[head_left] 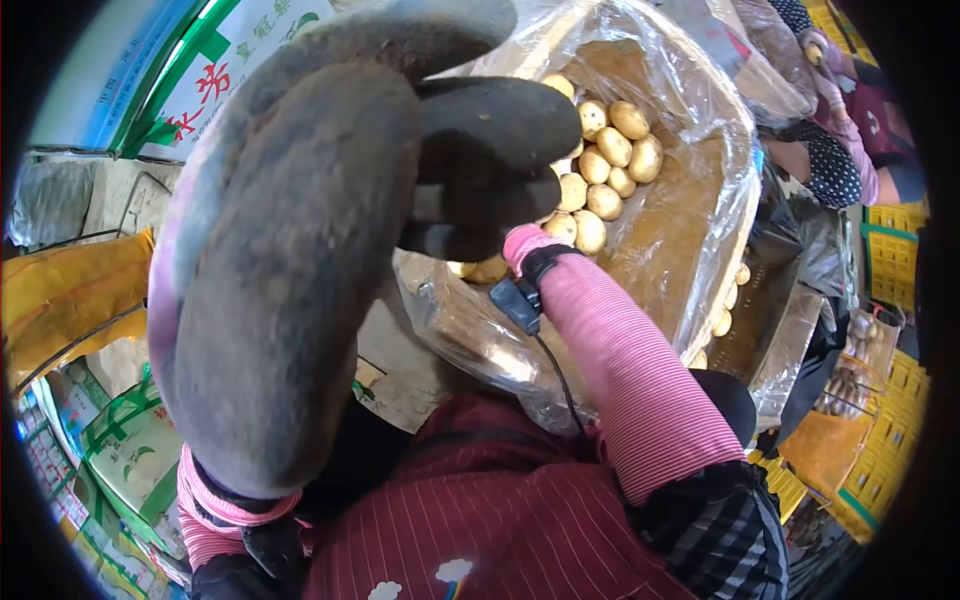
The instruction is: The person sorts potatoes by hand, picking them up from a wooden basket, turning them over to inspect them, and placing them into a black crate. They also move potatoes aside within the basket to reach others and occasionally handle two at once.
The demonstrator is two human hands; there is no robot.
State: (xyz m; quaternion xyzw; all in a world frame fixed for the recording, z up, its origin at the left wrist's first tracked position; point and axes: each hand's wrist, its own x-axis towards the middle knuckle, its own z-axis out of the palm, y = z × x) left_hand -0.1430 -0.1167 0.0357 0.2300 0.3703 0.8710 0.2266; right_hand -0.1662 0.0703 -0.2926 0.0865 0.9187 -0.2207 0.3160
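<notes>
Very near the camera, my left hand wears a dirt-stained glove and fills much of the upper left. Its fingers are stretched out and apart, and I see nothing held in them. My right forearm, in a pink striped sleeve, reaches over the edge of a plastic-lined container. A black strap with a small cabled device sits at that wrist. My right hand is largely covered by dark glove shapes, so its fingers cannot be made out. Several potatoes lie in the container close to that hand.
Printed cartons stand at upper left, with an orange-yellow bag below them. Green-taped boxes are at lower left. Yellow crates line the right side. Another person's arm shows at upper right.
</notes>
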